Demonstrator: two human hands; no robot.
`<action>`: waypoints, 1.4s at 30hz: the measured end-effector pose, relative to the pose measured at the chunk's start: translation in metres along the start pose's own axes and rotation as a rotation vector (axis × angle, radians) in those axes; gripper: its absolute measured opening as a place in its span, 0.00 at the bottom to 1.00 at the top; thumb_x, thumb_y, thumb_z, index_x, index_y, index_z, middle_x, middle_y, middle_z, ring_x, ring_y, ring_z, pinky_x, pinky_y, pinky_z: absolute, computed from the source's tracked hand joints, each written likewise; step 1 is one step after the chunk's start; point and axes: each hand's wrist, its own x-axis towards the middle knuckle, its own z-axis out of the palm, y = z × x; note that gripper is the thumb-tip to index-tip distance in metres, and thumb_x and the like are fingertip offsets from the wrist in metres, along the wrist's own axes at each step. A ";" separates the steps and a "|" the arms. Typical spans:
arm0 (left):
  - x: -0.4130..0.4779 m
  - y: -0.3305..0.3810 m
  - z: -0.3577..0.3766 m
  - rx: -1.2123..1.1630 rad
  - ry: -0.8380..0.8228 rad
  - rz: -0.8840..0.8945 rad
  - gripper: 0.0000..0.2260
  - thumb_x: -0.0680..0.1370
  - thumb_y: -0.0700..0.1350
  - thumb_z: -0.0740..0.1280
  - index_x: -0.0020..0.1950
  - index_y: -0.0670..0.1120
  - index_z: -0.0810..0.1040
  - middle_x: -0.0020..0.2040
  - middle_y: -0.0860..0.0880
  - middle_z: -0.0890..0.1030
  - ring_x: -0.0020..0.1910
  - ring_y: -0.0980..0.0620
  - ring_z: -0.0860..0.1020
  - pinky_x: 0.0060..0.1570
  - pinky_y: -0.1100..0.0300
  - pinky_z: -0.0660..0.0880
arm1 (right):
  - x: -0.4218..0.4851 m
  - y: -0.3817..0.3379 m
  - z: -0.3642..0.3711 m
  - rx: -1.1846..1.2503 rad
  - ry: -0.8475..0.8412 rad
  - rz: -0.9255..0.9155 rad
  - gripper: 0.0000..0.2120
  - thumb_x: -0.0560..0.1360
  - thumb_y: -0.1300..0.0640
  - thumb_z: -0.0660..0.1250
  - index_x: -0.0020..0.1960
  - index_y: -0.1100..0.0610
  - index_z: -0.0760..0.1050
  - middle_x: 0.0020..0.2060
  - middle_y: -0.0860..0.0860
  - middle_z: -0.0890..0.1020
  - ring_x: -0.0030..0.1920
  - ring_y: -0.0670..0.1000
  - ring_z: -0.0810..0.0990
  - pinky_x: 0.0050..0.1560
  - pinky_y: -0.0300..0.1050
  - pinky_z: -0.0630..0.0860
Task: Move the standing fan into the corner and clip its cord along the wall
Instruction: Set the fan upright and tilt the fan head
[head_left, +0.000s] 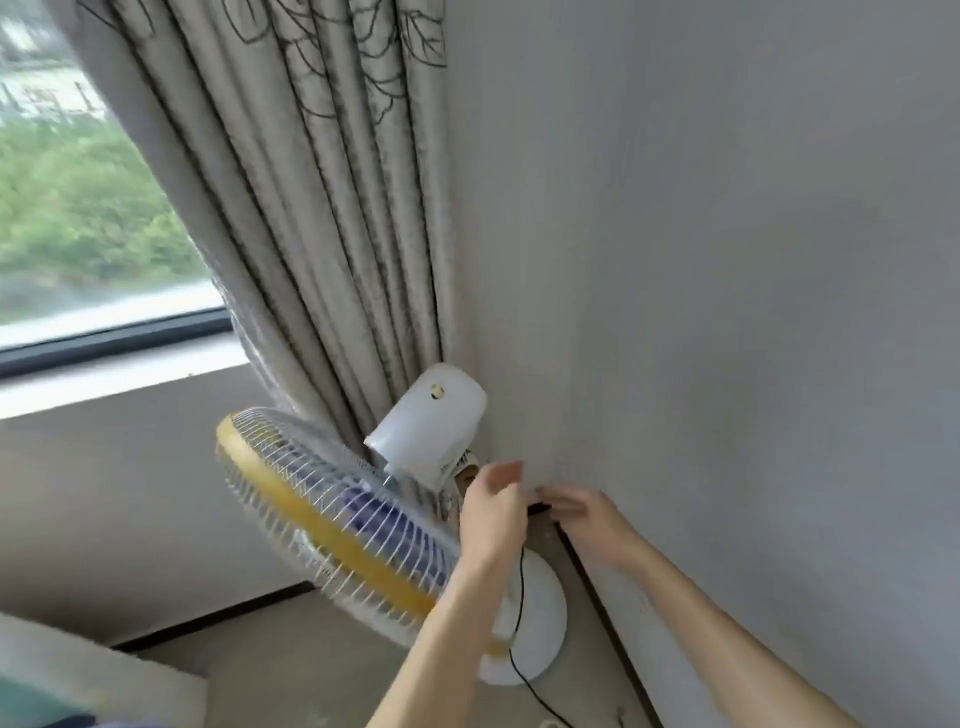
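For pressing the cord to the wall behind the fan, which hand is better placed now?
Probably the right hand: its fingers already touch the wall by a dark piece there. The left hand hovers beside the fan, near the black cord, so it could feed the cord.

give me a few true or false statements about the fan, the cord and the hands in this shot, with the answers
1. The fan stands in the corner beside the curtain. True.
2. The fan's guard has a red rim. False: the rim is yellow.
3. Both hands are at the wall behind the fan, the left hand and the right hand close together. True.
4. The black cord is coiled up on top of the motor housing. False: it hangs from near the left hand down past the round white base to the floor.
5. The curtain is drawn fully across the window. False: it is gathered at the corner and the window is uncovered.
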 end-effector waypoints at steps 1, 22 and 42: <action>-0.018 0.007 -0.013 0.080 -0.023 0.124 0.15 0.77 0.41 0.60 0.60 0.53 0.78 0.56 0.52 0.81 0.57 0.51 0.79 0.59 0.56 0.74 | -0.020 -0.003 0.004 0.009 0.056 -0.019 0.18 0.77 0.75 0.59 0.61 0.62 0.78 0.61 0.59 0.80 0.65 0.59 0.77 0.70 0.52 0.70; 0.002 0.014 -0.271 0.833 0.158 0.362 0.42 0.68 0.34 0.68 0.78 0.55 0.57 0.70 0.38 0.68 0.66 0.40 0.69 0.61 0.47 0.73 | -0.163 -0.090 0.105 -0.370 0.182 -0.359 0.56 0.59 0.25 0.72 0.78 0.44 0.51 0.73 0.41 0.64 0.71 0.43 0.64 0.71 0.47 0.65; 0.106 -0.010 -0.251 0.651 -0.248 0.502 0.60 0.51 0.73 0.75 0.74 0.49 0.53 0.71 0.41 0.67 0.69 0.43 0.65 0.67 0.40 0.68 | -0.132 -0.093 0.057 -0.104 0.599 -0.155 0.37 0.56 0.54 0.75 0.62 0.38 0.69 0.55 0.36 0.78 0.58 0.46 0.77 0.63 0.53 0.70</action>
